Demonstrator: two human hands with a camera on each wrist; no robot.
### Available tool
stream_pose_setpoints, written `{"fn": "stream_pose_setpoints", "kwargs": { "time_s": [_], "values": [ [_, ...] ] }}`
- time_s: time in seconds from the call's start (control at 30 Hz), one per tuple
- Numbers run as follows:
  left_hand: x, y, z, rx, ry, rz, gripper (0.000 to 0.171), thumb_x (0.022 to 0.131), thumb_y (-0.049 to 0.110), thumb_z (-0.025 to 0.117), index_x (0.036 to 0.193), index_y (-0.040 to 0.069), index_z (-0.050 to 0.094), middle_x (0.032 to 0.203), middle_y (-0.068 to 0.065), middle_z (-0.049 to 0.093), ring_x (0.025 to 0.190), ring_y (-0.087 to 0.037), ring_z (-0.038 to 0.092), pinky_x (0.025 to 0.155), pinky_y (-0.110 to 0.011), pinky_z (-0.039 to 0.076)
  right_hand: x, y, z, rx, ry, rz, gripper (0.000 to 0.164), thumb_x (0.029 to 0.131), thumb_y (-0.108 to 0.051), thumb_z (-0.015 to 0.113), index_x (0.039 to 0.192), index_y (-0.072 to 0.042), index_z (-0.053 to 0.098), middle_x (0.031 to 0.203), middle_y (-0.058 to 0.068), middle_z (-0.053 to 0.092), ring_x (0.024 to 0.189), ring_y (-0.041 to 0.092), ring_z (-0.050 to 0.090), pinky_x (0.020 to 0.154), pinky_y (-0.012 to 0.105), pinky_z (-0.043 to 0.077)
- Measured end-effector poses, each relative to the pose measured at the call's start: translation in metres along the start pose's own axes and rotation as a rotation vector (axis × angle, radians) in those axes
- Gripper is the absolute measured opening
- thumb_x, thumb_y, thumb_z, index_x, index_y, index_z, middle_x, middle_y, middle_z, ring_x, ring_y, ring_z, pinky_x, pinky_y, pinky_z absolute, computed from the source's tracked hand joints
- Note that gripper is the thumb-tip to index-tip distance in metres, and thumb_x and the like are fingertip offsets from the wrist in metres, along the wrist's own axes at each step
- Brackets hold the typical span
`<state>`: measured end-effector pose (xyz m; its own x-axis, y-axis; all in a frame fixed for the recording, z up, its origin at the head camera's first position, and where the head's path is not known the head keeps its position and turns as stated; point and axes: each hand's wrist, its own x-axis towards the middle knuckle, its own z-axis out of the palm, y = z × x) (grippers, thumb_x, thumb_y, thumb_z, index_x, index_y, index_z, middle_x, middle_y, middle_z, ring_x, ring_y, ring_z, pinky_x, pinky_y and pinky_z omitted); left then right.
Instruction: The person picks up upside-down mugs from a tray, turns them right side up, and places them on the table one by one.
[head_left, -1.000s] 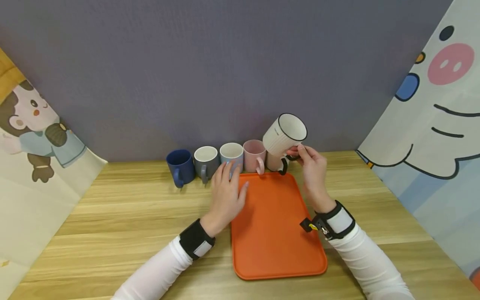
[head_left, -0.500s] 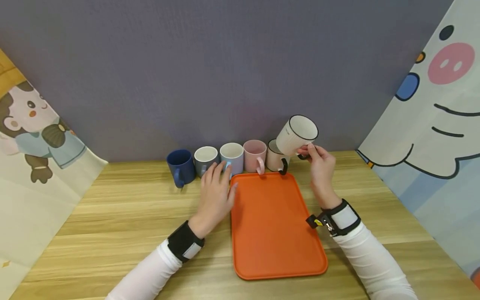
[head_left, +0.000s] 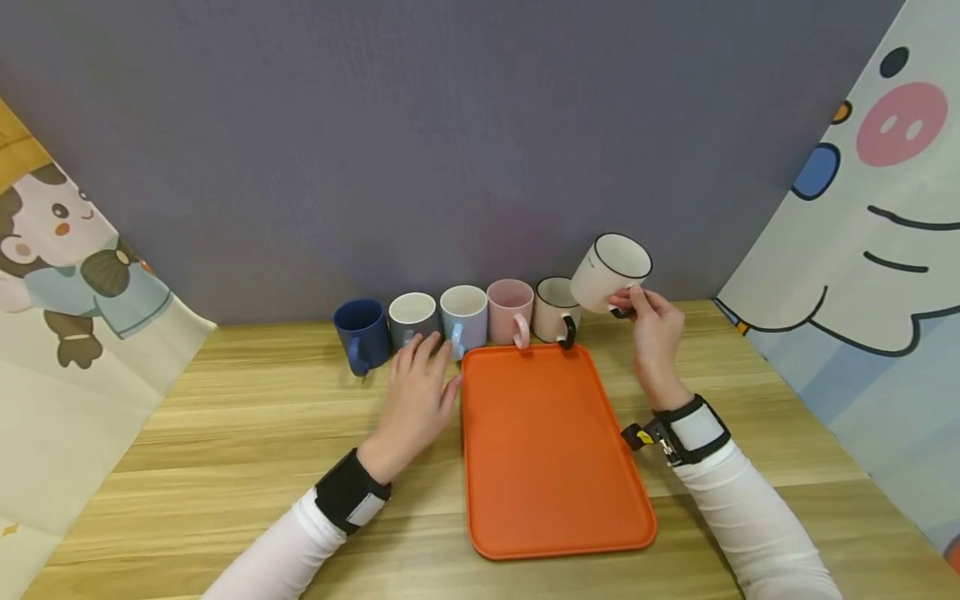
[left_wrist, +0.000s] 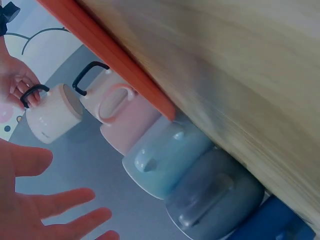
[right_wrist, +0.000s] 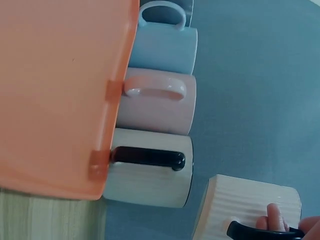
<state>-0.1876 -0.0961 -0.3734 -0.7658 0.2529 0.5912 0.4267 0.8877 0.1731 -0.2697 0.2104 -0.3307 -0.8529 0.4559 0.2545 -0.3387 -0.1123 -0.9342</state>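
Observation:
My right hand (head_left: 657, 337) grips the black handle of a white ribbed mug (head_left: 604, 275) with a black rim, held tilted above the table at the right end of a row of mugs. Just left of it in the row stands another white mug (head_left: 556, 312) with a black handle, then a pink mug (head_left: 509, 312), a light blue mug (head_left: 464, 315), a grey mug (head_left: 413, 315) and a navy mug (head_left: 361, 331). My left hand (head_left: 415, 398), fingers spread, hovers before the grey mug and holds nothing; the left wrist view shows its fingers (left_wrist: 75, 200) apart from the mugs.
An orange tray (head_left: 555, 450) lies on the wooden table (head_left: 247, 450), its far edge close to the mugs. Behind the row rises a grey wall panel (head_left: 420, 150). Cartoon-printed sheets (head_left: 847, 292) flank the table on both sides.
My right hand has carried the white mug to the right, uncovering the other white mug. My left hand has drawn back leftward, from the light blue mug to in front of the grey one.

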Motion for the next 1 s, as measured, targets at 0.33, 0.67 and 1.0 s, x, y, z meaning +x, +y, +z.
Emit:
{"fn": "stream_pose_setpoints", "kwargs": {
  "time_s": [0.33,0.67,1.0],
  "values": [
    [-0.008,-0.011,-0.008,0.011,0.005,-0.019,0.044,0.090,0.021,0.063,0.128,0.001,0.054,0.136,-0.020,0.047,0.129,-0.041,0.038,0.102,-0.060,0.030,0.009,0.006,-0.007,-0.047,0.049,0.023,0.024,0.094,-0.016,0.058,0.091,0.005,0.070,0.066,-0.004,0.069,0.071,0.011,0.067,0.070,0.026,0.041],
    [-0.014,-0.024,-0.015,0.023,0.016,-0.044,0.043,0.090,0.020,0.063,0.128,0.000,0.055,0.134,-0.022,0.049,0.128,-0.043,0.037,0.102,-0.061,0.029,0.013,0.012,-0.010,-0.031,0.062,0.056,0.026,0.094,-0.015,0.058,0.096,0.008,0.069,0.066,-0.004,0.069,0.071,0.011,0.067,0.071,0.025,0.042],
    [-0.020,-0.034,-0.021,0.036,0.026,-0.074,0.044,0.089,0.020,0.064,0.127,0.000,0.055,0.134,-0.023,0.049,0.128,-0.044,0.036,0.103,-0.060,0.027,0.017,0.020,-0.013,-0.120,0.090,0.063,0.028,0.094,-0.017,0.058,0.096,0.009,0.069,0.063,-0.006,0.068,0.075,0.013,0.066,0.075,0.022,0.041]
  ]
}}
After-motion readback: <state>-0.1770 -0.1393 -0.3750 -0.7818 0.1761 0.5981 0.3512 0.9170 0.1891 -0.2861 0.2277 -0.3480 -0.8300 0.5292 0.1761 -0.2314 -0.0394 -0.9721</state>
